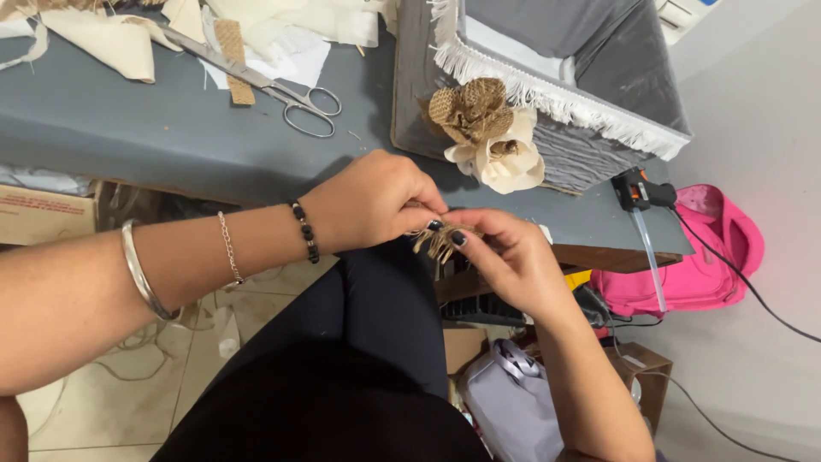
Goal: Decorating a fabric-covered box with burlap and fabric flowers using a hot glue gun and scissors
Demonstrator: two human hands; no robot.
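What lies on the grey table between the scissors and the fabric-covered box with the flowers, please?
In the head view, the stretch of grey table between the scissors and the fabric-covered box is bare apart from tiny scraps.

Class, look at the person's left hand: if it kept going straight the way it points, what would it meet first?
The left hand points rightward, so it would first meet the frayed burlap piece and the right hand pinching it, which it already touches.

The left hand (372,204) was curled knuckles-up, its forearm reaching in from the left edge of the view, wrist slightly bent. The right hand (505,257) rose from below, palm turned toward the body. The dark-nailed fingertips (458,238) of both hands met, pinched together just off the near edge of the grey table.
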